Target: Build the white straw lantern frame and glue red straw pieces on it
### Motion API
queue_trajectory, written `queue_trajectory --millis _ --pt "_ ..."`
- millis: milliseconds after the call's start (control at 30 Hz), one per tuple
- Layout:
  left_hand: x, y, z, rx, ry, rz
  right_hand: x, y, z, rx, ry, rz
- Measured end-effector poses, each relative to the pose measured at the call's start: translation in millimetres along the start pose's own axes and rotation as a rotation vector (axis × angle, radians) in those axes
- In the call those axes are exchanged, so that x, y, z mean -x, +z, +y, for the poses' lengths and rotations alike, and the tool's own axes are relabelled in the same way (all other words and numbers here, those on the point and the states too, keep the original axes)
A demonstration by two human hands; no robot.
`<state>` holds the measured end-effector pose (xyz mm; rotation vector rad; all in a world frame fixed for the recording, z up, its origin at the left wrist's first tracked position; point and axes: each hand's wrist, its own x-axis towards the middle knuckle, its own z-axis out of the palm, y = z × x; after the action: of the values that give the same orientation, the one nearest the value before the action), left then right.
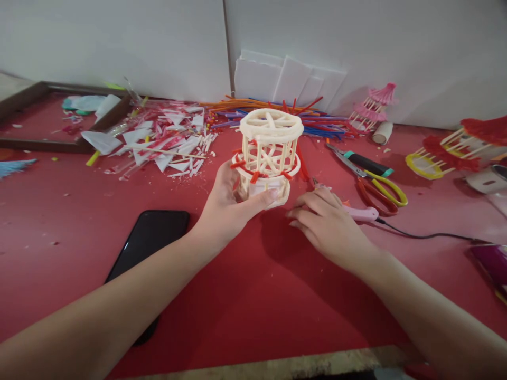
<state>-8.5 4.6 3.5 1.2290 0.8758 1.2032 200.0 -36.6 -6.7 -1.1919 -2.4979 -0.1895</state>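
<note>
My left hand (233,203) is wrapped round the lower part of a cream-coloured, cage-like round model (271,132), its thumb across the front. The model stands upright, with thin posts between its rings and short red pieces around the middle ring. To its right, my right hand (327,219) is low over the red table, fingers bent beside a pink tool (362,212) with a black cord. The near end of that tool passes behind the fingers, so whether they grip it is hidden.
A black phone (156,237) lies at the left. Scissors (376,184) and a dark-handled tool (368,163) lie at the right. Behind are white scraps (162,142), coloured sticks (229,108) and a pink tiered model (372,108). A red-and-yellow model (447,150) stands far right.
</note>
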Motion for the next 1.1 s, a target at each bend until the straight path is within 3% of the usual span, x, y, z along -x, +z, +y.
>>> queue_trajectory --millis 167,367,467,767,1100 --pt "0.7 -0.9 -2.6 0.015 -0.021 -0.037 -1.9 -2.6 -5.9 -0.058 0.011 0.038" --pt "1.6 -0.6 -9.6 0.002 0.022 -0.050 0.5 -19.9 -7.8 -0.154 0.150 0.470" --pt "2.6 -0.9 -11.7 0.023 0.036 -0.112 2.0 -25.3 -7.8 -0.136 0.224 0.560" --pt "6.8 -2.8 -6.1 -0.030 0.023 -0.269 2.0 -25.0 -11.1 -0.181 0.290 0.596" --pt "7.4 -0.9 -4.2 0.029 -0.014 -0.260 2.1 -23.0 -14.2 -0.231 0.286 0.569"
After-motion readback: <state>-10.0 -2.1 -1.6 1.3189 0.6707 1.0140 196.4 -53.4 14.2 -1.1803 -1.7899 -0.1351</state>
